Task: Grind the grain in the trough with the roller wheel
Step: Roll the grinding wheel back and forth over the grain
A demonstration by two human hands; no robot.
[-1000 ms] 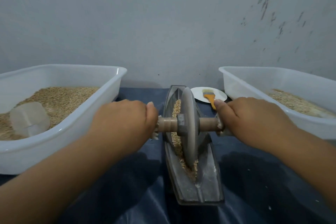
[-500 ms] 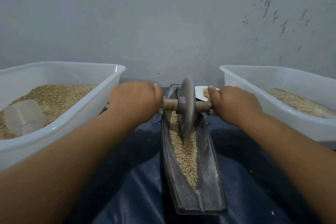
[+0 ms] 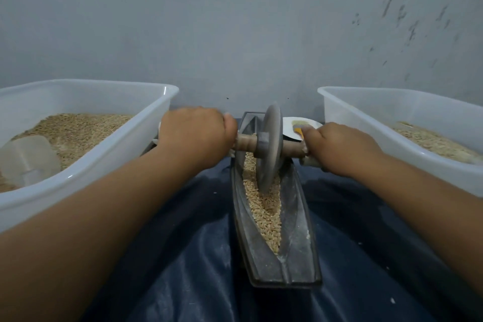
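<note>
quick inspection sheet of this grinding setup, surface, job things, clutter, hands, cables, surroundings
surface: dark blue cloth, wrinkled, with pale dust and specks on it
job's things: long grey trough runs away from the person, holding grain; roller wheel stands upright in its far half, on a wooden axle
clutter: left tub of grain with a clear scoop; right tub of grain; white plate with an orange-handled brush behind the wheel
grippers: left hand and right hand each grip an axle end
cables: nothing seen
surroundings: grey wall, scuffed at upper right
</note>
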